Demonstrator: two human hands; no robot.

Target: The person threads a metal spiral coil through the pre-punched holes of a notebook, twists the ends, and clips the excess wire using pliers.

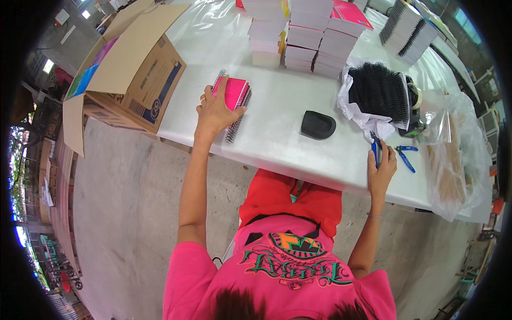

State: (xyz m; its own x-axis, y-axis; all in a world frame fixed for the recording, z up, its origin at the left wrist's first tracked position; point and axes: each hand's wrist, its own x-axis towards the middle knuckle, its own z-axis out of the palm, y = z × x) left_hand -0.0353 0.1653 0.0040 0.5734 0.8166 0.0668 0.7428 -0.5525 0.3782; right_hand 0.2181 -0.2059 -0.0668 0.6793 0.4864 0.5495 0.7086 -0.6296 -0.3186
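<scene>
My left hand [214,111] grips a small pink notebook [236,92] on the table, thumb on the near side and fingers over the top. Dark spiral coil [231,130] runs along the notebook's right side and sticks out past its near end; more coil shows at the far left corner. My right hand [382,169] is closed around blue-handled pliers [376,151] at the table's near right, their tips pointing away from me. Beside them lies a second blue-handled pair of pliers [406,157], handles spread. A black rounded block [318,125] sits between my hands.
An open cardboard box [149,85] stands at the left edge of the white-covered table [266,144]. Tall paper stacks [304,40] rise at the back. Black coils [377,93] lie on white wrapping at the right, near a clear plastic bag [453,154]. Spiral-bound books [408,32] stand far right.
</scene>
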